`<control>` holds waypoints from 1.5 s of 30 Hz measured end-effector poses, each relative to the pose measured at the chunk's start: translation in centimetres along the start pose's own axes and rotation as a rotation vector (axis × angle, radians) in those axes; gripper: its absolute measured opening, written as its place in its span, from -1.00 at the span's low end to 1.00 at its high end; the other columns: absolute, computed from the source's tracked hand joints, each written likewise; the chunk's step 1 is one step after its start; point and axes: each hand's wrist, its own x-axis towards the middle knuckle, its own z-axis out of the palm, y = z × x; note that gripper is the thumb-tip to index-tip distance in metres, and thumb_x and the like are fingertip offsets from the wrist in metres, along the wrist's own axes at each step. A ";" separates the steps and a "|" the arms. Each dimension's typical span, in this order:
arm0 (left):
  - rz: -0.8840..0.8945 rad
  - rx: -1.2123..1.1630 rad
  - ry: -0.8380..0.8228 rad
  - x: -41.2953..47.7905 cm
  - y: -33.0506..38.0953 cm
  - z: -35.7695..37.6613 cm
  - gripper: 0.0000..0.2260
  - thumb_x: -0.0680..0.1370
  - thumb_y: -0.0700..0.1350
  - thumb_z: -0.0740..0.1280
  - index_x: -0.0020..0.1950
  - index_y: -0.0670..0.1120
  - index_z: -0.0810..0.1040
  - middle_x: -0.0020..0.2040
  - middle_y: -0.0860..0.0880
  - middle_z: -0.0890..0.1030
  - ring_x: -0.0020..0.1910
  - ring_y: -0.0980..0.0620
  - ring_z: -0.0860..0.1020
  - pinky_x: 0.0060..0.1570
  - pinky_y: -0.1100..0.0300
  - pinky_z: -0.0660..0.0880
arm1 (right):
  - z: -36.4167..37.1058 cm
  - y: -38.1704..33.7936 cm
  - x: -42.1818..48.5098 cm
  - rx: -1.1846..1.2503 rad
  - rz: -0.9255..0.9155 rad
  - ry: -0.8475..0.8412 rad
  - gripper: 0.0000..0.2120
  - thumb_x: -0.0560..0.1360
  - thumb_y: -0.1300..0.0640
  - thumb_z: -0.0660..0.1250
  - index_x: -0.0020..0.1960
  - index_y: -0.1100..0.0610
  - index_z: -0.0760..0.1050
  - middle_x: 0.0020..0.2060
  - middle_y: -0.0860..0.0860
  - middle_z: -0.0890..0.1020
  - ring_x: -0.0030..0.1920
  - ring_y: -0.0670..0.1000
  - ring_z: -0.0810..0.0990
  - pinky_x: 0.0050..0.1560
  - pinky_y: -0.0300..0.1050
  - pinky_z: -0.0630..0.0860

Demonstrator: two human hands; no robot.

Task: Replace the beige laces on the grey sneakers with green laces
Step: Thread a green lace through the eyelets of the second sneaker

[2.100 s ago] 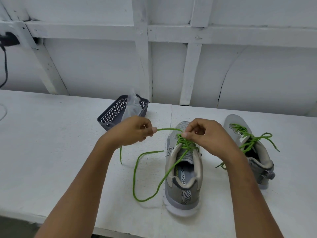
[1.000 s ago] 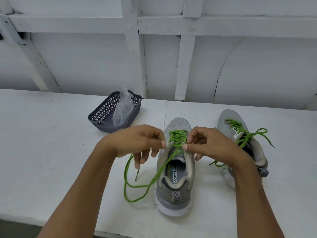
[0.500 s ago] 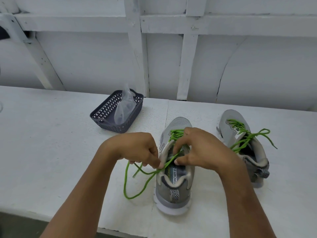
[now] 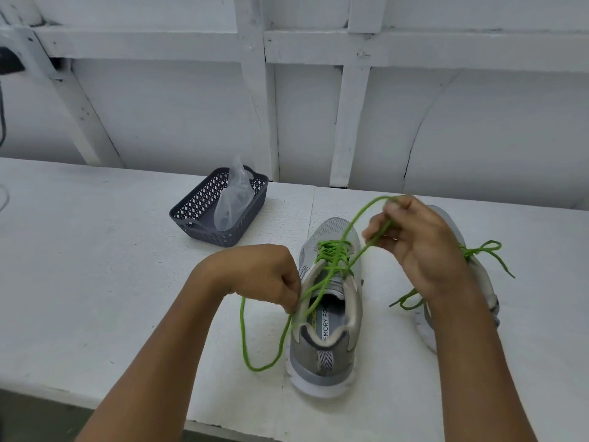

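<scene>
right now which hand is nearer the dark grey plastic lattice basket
Left. The left hand pinches the green lace just in front of the dark grey plastic lattice basket; the right hand holds the lace up on the other side of the nearer grey sneaker.

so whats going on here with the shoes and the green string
A person is threading a green lace into the near grey sneaker on the white table. The right hand holds a stretch of it up above the toe, while the left hand pinches it beside the collar, slack looping on the table. The second sneaker, behind the right hand, is already laced in green.
</scene>
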 end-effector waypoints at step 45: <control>0.021 -0.735 0.487 3.1 -5.5 0.2 -0.83 0.50 -0.42 0.31 -0.01 -0.20 0.56 -0.20 -0.20 0.65 -0.35 0.02 0.54 -0.29 0.12 0.54 | 2.8 1.8 -0.4 -1.041 -0.007 -0.278 -0.91 0.38 0.11 0.53 -0.24 -0.03 0.65 -0.41 -0.13 0.46 -0.40 -0.20 0.40 -0.28 -0.23 0.38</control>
